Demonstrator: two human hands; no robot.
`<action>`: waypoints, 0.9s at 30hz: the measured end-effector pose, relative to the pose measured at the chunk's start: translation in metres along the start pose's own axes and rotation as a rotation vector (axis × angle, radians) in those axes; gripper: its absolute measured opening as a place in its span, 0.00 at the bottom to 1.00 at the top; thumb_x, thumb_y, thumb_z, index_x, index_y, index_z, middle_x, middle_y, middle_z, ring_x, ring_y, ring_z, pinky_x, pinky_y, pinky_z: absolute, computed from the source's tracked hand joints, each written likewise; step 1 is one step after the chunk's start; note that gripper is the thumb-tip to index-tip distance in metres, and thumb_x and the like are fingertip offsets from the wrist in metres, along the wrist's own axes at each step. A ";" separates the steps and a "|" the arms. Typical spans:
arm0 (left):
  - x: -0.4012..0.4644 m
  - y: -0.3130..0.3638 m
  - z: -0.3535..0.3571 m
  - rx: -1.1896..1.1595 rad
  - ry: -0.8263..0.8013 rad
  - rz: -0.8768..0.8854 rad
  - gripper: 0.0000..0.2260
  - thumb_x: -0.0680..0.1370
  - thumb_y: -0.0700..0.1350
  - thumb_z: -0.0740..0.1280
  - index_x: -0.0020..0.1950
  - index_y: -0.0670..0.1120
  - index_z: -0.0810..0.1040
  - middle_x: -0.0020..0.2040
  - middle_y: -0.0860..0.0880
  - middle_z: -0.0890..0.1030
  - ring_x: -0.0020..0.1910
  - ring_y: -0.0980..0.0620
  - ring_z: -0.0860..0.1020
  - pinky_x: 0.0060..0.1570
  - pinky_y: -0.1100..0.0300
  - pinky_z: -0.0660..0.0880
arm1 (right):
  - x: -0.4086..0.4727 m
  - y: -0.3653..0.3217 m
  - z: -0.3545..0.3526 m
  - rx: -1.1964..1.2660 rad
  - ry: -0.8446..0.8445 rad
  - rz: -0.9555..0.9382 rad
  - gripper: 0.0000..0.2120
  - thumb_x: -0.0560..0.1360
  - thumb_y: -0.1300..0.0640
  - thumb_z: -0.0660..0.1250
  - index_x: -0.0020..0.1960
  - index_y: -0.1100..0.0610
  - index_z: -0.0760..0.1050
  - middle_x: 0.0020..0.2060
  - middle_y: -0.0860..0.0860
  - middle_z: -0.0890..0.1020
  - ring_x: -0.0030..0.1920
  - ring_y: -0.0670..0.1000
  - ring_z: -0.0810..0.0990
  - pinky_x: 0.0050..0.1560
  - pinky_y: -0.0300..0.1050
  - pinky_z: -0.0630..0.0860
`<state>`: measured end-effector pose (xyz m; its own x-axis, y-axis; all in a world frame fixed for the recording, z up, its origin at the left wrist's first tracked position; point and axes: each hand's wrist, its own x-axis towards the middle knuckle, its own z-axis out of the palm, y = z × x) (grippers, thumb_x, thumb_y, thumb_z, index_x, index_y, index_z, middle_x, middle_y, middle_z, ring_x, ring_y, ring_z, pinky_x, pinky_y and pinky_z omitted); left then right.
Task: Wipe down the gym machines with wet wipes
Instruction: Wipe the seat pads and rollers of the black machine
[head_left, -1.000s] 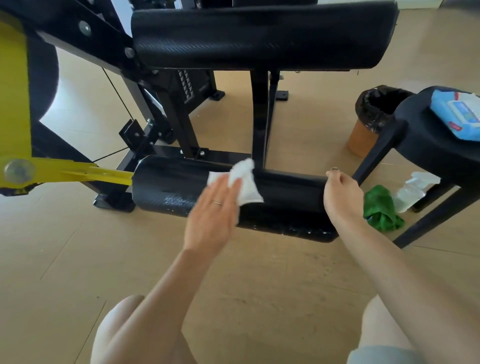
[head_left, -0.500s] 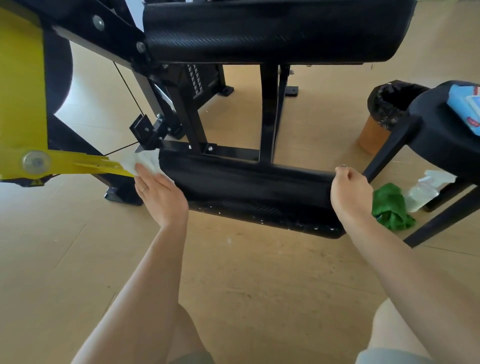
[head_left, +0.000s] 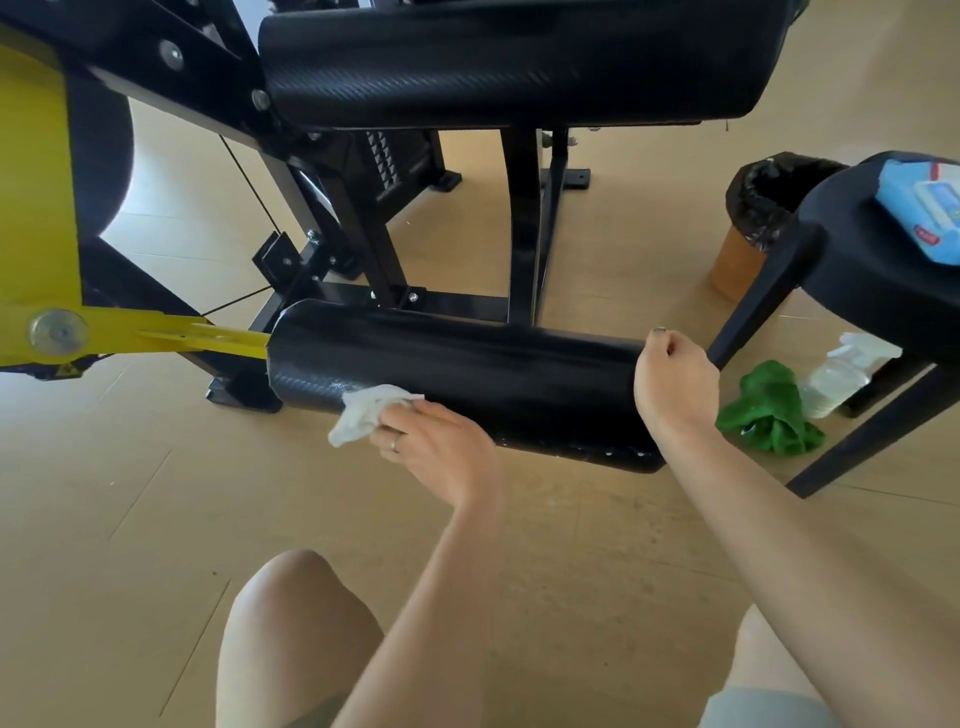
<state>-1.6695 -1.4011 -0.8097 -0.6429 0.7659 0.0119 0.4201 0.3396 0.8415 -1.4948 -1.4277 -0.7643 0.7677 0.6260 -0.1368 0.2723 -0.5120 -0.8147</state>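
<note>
Left hand (head_left: 436, 447) pinches a crumpled white wet wipe (head_left: 366, 413) against the lower front face of the lower roller pad (head_left: 493, 374), near its left end; right hand (head_left: 675, 384) curls over the pad's right end, gripping it.

Two black padded rollers — upper roller (head_left: 519, 62) above, lower roller (head_left: 457, 374) below. One white wipe (head_left: 363, 415) against the lower roller's near face. Two hands — left hand (head_left: 436, 447) near the lower roller's left part, right hand (head_left: 675, 384) at its right end. Right of the lower roller: one green cloth (head_left: 769, 410), one spray bottle (head_left: 841, 374), one stool (head_left: 872, 280), one wipes pack (head_left: 919, 213), one bin (head_left: 763, 218). One yellow arm (head_left: 156, 332) left of the lower roller.
</note>
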 end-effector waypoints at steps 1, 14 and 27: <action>-0.009 -0.003 0.001 0.028 0.002 0.056 0.07 0.85 0.43 0.52 0.55 0.41 0.67 0.60 0.39 0.70 0.53 0.41 0.68 0.52 0.47 0.71 | 0.000 0.001 0.000 -0.003 -0.001 0.000 0.19 0.85 0.50 0.51 0.48 0.58 0.77 0.38 0.48 0.76 0.44 0.55 0.77 0.48 0.49 0.70; 0.092 -0.005 -0.033 -0.135 -0.083 -0.175 0.15 0.85 0.45 0.49 0.68 0.37 0.60 0.64 0.40 0.73 0.54 0.41 0.73 0.50 0.53 0.65 | 0.003 -0.001 0.003 -0.037 0.011 -0.002 0.19 0.84 0.51 0.52 0.50 0.57 0.79 0.38 0.47 0.77 0.45 0.57 0.79 0.53 0.55 0.78; -0.052 0.015 -0.023 -0.306 -0.472 -0.345 0.15 0.85 0.44 0.50 0.63 0.38 0.71 0.54 0.42 0.79 0.51 0.43 0.78 0.45 0.60 0.69 | 0.009 0.003 0.004 -0.015 0.003 0.028 0.17 0.84 0.52 0.52 0.47 0.56 0.77 0.39 0.47 0.76 0.38 0.47 0.74 0.43 0.47 0.69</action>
<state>-1.6440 -1.4483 -0.7855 -0.3291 0.8214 -0.4658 -0.0061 0.4914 0.8709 -1.4894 -1.4208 -0.7700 0.7768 0.6096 -0.1576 0.2595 -0.5380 -0.8020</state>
